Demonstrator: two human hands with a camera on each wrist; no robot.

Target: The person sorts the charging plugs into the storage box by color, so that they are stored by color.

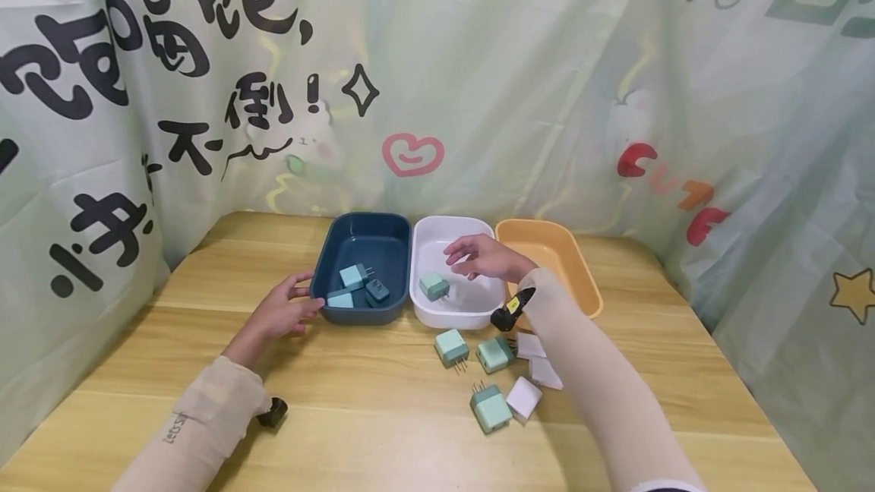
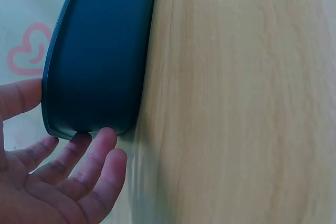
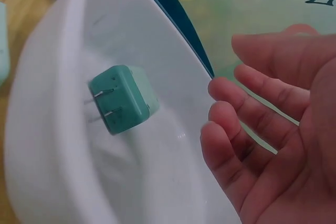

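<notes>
My left hand (image 1: 283,313) touches the left side of a dark blue tray (image 1: 369,316). In the left wrist view its fingertips rest against the tray's end, with the thumb (image 2: 21,98) at the rim. Over a white tray (image 1: 451,319) hovers my right hand (image 1: 487,258), fingers loosely bent and holding nothing. A green plug-in charger (image 3: 123,100) lies in that white tray, its metal prongs toward the near wall in the right wrist view. Inside the blue tray are two light blue chargers (image 1: 353,276) and a dark blue one (image 1: 377,292).
A yellow tray (image 1: 577,264) stands right of the white one, partly behind my right arm. Three green chargers (image 1: 490,410) lie on the wooden table (image 1: 342,416) before the trays, beside several white blocks (image 1: 524,399). A printed curtain (image 1: 506,82) hangs behind.
</notes>
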